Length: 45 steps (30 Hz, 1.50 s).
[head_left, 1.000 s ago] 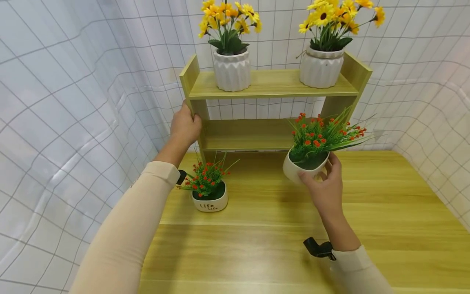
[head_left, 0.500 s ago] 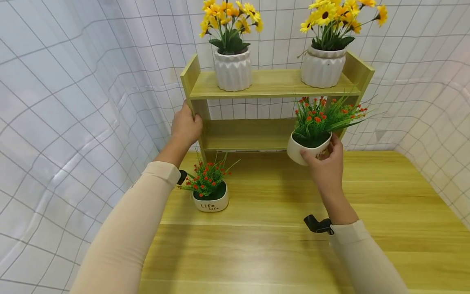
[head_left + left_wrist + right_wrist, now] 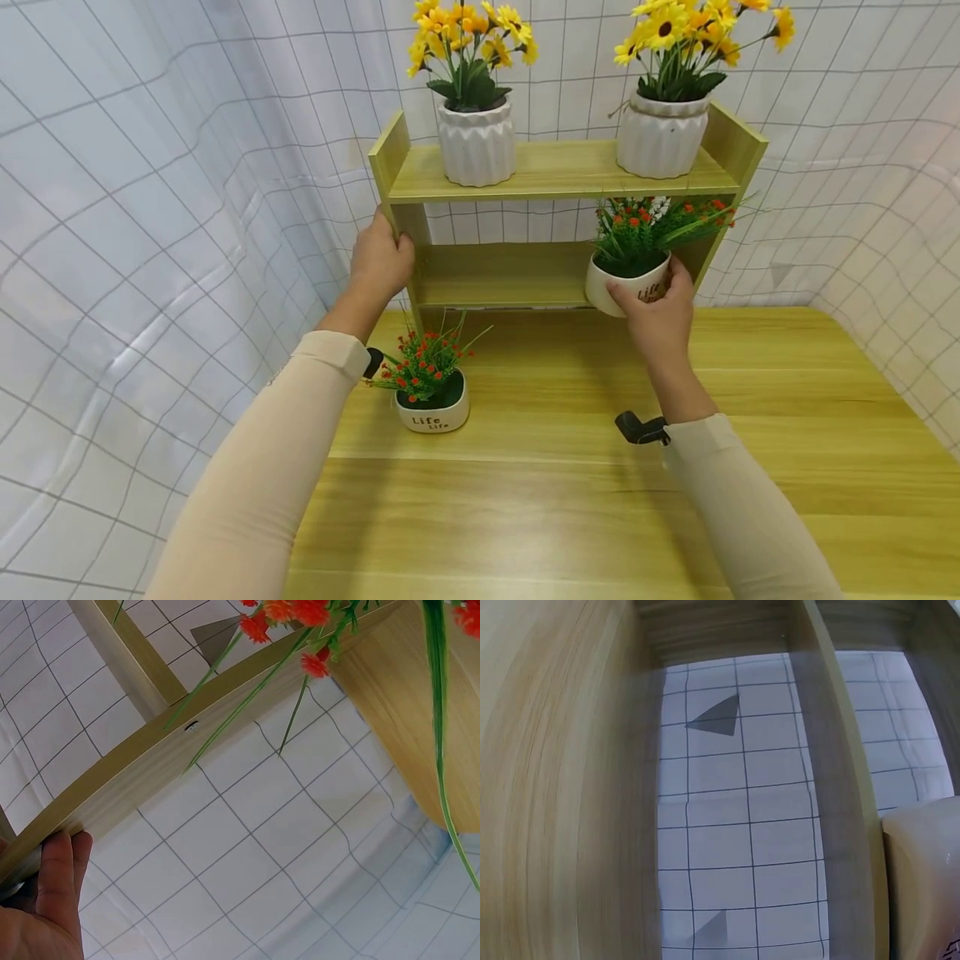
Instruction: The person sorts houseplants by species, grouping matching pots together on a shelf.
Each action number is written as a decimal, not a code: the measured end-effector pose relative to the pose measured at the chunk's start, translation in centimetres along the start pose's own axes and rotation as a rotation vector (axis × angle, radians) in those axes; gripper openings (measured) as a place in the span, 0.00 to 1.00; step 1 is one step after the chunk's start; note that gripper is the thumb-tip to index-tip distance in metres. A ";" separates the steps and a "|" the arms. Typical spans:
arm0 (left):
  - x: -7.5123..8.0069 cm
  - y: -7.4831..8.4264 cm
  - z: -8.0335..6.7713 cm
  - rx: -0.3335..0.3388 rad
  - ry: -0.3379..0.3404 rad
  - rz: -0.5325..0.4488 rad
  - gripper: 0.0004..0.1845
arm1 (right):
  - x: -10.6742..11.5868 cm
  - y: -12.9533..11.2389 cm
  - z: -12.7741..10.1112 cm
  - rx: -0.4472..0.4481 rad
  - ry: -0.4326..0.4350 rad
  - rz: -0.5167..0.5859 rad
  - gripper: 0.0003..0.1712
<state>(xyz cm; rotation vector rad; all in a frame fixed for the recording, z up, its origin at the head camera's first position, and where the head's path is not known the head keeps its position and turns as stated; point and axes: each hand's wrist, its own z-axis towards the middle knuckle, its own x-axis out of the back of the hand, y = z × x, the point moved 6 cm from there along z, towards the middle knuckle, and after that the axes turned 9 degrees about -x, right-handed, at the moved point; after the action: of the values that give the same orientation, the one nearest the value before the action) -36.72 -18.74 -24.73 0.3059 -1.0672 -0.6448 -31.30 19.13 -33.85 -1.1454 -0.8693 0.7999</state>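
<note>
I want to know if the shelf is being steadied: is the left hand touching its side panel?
Touching. The head view shows the left hand wrapped on the wooden shelf's left upright, and the left wrist view shows a finger pressed against the wood.

- Two arms are seen entering from the bottom of the head view, each covered by a long, close-fitting sleeve of pale beige cloth.
- The left sleeve point(image 3: 255, 475) is ended by a plain hemmed cuff at the wrist, left of the frame's centre.
- The right sleeve point(image 3: 738, 500) is ended the same way, lower right of centre.
- A small black device point(image 3: 639, 428) is worn at the right wrist, beside the cuff.
- A similar black piece point(image 3: 371, 362) is partly seen at the left cuff.
- The left hand point(image 3: 381, 260) and the right hand point(image 3: 660, 321) are left bare; no rings are seen.
</note>
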 end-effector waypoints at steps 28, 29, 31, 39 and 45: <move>0.0 0.1 -0.1 0.002 -0.006 0.000 0.21 | -2.1 0.0 2.7 -0.018 0.168 -0.109 0.59; -0.1 0.1 -0.1 0.002 -0.008 0.000 0.21 | -2.1 0.1 2.8 -0.012 0.177 -0.106 0.59; -0.1 0.1 -0.1 0.003 -0.011 0.002 0.21 | -2.2 0.2 2.9 -0.005 0.190 -0.105 0.58; 0.0 0.1 -0.1 0.013 -0.007 0.007 0.20 | -2.3 0.5 2.8 -0.007 0.201 -0.105 0.60; 0.0 0.0 -0.1 0.019 -0.014 0.001 0.21 | -2.2 0.7 2.3 -0.007 0.189 -0.077 0.59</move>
<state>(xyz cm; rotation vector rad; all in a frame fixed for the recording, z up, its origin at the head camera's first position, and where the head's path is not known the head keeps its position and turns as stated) -36.60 -18.73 -24.75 0.3173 -1.0875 -0.6377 -34.35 18.31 -34.45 -1.1658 -0.7548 0.6152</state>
